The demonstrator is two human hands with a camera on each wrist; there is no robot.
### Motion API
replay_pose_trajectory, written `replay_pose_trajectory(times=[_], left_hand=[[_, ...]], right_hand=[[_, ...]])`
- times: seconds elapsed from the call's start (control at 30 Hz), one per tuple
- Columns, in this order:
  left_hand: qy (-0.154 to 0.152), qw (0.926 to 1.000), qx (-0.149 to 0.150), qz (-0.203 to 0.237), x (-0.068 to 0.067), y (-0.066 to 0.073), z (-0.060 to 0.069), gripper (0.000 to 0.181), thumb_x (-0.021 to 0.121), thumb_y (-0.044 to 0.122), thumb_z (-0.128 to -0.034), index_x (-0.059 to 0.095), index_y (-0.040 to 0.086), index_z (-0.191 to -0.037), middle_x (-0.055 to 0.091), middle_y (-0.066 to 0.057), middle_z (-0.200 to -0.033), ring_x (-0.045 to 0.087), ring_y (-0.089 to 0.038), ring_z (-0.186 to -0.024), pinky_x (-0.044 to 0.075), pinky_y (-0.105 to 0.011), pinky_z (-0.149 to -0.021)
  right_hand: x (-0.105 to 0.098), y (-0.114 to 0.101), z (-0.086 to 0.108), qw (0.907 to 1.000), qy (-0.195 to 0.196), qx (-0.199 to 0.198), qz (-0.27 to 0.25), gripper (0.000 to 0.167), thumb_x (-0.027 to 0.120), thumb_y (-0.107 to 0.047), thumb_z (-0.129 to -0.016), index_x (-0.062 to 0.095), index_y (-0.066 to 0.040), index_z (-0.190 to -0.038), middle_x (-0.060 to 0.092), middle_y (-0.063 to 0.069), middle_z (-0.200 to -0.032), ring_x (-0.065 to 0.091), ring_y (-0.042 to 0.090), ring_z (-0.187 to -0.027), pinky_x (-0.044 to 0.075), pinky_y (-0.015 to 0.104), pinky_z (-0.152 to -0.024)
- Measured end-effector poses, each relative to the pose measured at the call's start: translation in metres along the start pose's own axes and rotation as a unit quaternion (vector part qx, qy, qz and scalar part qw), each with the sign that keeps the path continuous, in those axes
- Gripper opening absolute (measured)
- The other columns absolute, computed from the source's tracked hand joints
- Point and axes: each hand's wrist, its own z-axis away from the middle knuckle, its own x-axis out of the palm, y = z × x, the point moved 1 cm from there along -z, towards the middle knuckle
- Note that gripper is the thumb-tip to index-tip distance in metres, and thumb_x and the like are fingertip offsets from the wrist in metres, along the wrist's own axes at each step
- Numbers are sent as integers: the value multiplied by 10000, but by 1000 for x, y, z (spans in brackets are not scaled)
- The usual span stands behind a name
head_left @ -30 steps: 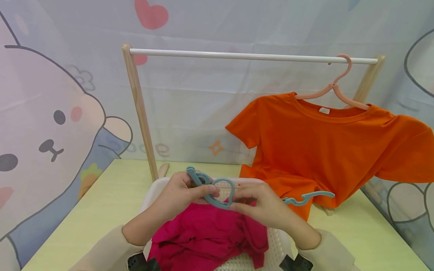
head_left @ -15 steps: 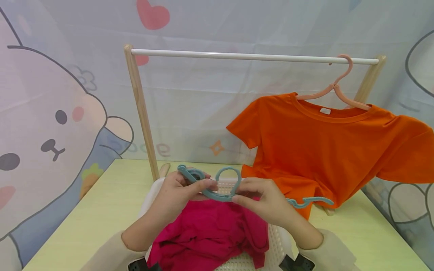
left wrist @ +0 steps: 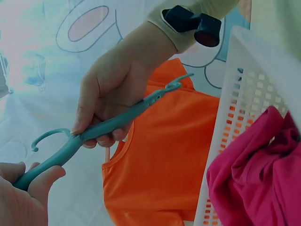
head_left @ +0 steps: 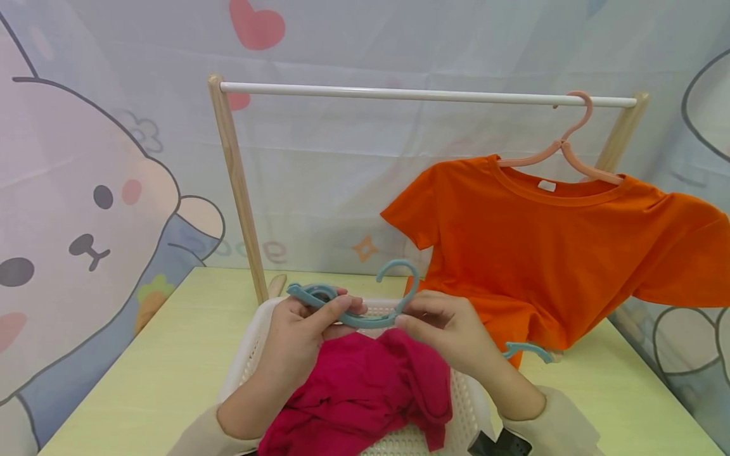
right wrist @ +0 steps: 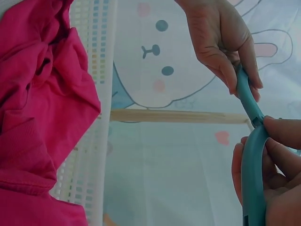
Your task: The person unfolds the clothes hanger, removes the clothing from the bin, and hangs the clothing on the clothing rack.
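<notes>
Both hands hold a blue-green folding hanger (head_left: 365, 322) above the basket in the head view. My left hand (head_left: 296, 335) grips its left arm, whose end has a round loop. My right hand (head_left: 447, 329) pinches the hanger near its middle joint, beside the hook (head_left: 409, 278), which stands up between the hands. The other end shows beyond my right wrist. In the left wrist view, the hanger (left wrist: 113, 125) runs slanting from hand to hand. A crumpled magenta garment (head_left: 365, 392) lies below in a white perforated basket (head_left: 470, 405).
Behind the hands stands a wooden rack with a white rail (head_left: 422, 94). An orange T-shirt (head_left: 536, 240) hangs at its right end on a pink hanger (head_left: 582, 166), its hem reaching the pale yellow table (head_left: 165, 342). A printed cloth backs the scene.
The hanger's hook has swung upward and to the right, away from the left hand. The hanger's far right end has dropped lower. Both hands keep hold of it.
</notes>
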Motion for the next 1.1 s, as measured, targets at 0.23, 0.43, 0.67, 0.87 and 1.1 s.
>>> replay_pose_trajectory(times=[0.23, 0.43, 0.67, 0.87, 1.1], left_hand=[[338, 9980, 270, 463, 6, -6, 4, 149, 554, -17, -952, 552, -125, -1055, 716, -6, -838, 716, -147, -829, 575, -295, -763], [456, 9931, 543, 936, 11, -12, 8, 43, 580, -2, -943, 591, -37, -965, 720, -25, -838, 718, -166, -834, 567, -333, -781], [598, 9885, 633, 1240, 17, -16, 12, 55, 556, -5, -957, 556, -47, -991, 713, -47, -855, 716, -171, -849, 556, -371, -802], [810, 9844, 625, 1430, 22, -17, 12, 59, 563, -2, -954, 562, -26, -1007, 721, -46, -862, 719, -183, -851, 557, -358, -790], [1086, 9777, 603, 1696, 27, -17, 13, 83, 569, -9, -948, 549, -36, -1024, 721, -55, -859, 719, -209, -857, 551, -387, -797]], right_hand=[[0, -3, 0, 9990, 198, 315, -236, 104, 663, -82, -906, 707, 10, -929, 611, -31, -848, 577, 138, -707, 507, 244, -630], [2, -3, 2, 9973, 370, 458, -436, 125, 659, -89, -912, 687, 32, -930, 579, -36, -820, 530, 119, -688, 464, 237, -600], [3, -4, 2, 9934, 572, 677, -730, 149, 655, -87, -915, 687, 42, -983, 617, -71, -861, 557, 120, -768, 501, 230, -671], [5, -7, 1, 9877, 730, 693, -1198, 100, 648, -62, -916, 736, -82, -960, 658, -70, -888, 603, 126, -847, 535, 238, -767], [7, -11, -1, 9830, 1025, 984, -1167, 115, 667, -89, -907, 734, -46, -990, 691, -73, -869, 609, 135, -876, 525, 237, -772]])
